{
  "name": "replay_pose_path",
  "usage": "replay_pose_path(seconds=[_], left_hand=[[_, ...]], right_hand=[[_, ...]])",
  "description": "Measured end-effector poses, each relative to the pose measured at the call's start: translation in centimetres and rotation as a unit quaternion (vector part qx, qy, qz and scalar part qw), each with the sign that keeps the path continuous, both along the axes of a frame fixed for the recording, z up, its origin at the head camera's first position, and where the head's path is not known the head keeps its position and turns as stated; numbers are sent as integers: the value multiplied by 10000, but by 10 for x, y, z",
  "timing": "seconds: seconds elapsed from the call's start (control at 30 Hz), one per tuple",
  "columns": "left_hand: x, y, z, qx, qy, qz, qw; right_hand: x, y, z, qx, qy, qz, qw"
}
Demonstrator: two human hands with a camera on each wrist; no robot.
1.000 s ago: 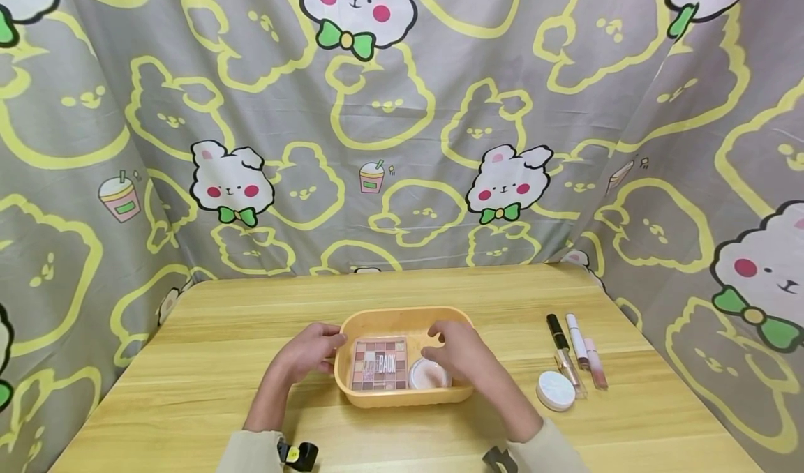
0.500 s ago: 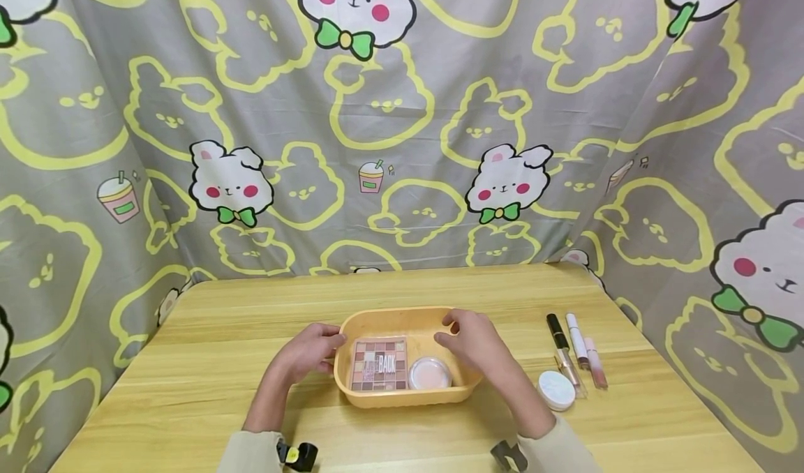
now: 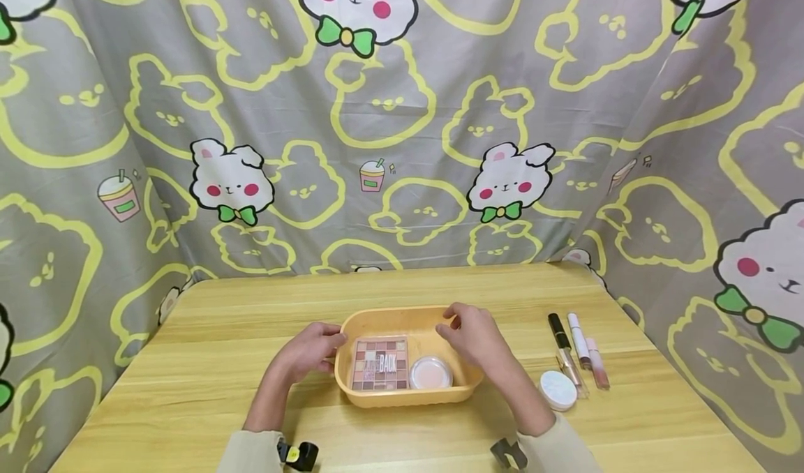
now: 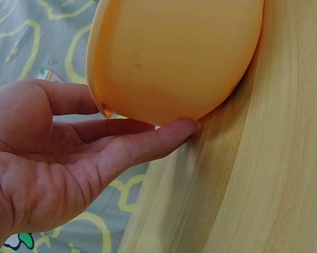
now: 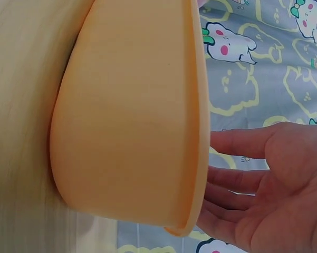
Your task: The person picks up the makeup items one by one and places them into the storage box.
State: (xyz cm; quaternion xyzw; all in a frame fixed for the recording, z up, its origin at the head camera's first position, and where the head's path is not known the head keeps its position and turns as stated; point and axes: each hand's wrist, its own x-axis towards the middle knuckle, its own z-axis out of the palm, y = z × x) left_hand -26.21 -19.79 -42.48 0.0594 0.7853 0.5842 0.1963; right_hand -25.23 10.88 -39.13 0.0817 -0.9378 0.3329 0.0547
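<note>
Room: wood surface shows between the tray (image 3: pixel 408 398) and the far edge of the table (image 3: pixel 264 302).
Tray: yellow-orange, rounded corners, standing level; inside, a palette (image 3: pixel 380 363) marked BACK, a round compact (image 3: pixel 430 373) just right of it.
Left hand (image 3: pixel 309 351): grips the tray's left end.
Right hand (image 3: pixel 475 335): at the tray's right end, fingers loosely spread; rim contact unclear.
Right of tray: white case (image 3: pixel 557 391).

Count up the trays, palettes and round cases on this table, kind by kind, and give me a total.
Tray: 1
Palette: 1
Round: 2, a peach case inside the tray and a white case on the table
Total: 4
</note>
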Motion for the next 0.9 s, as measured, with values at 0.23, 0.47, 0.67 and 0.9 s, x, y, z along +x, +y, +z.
replay_pose_path(seconds=[0.23, 0.47, 0.67, 0.9], left_hand=[[-1, 1, 1, 42, -22, -1, 10000], [0, 0, 1, 14, -26, 38, 10000], [1, 0, 1, -6, -16, 51, 10000], [1, 0, 2, -22, -30, 69, 10000]], right_hand=[[-2, 2, -2, -93, -51, -75, 9999], [-3, 8, -2, -22, -11, -125, 9999], [-6, 16, 0, 217, 78, -100, 9997], [-9, 35, 7, 624, 212, -63, 9978]])
